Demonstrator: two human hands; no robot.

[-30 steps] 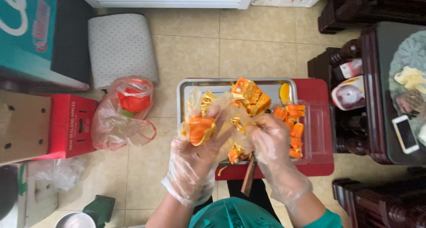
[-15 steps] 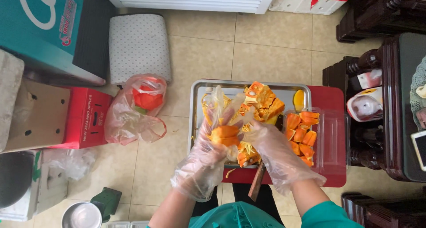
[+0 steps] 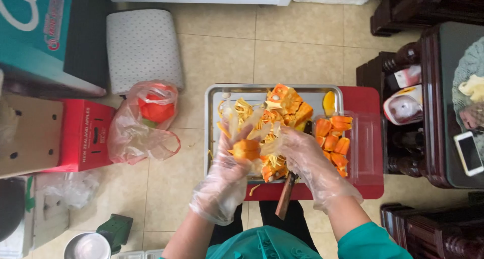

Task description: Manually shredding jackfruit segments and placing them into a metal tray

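Left hand (image 3: 229, 160) grips an orange fruit piece (image 3: 245, 149) over the tray (image 3: 212, 138); right hand (image 3: 302, 155), fingers curled, pulls at its fibres (image 3: 272, 147).

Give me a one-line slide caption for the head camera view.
Gloved left hand holds an orange fruit pod while the right hand works beside it above a metal tray.

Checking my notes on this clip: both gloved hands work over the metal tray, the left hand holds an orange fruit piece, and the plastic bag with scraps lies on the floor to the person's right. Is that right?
Not quite. In the head view the plastic bag lies on the floor to the person's left, not right. The rest holds: both gloved hands work over the metal tray, and the left hand holds an orange fruit piece, with the right hand beside it.
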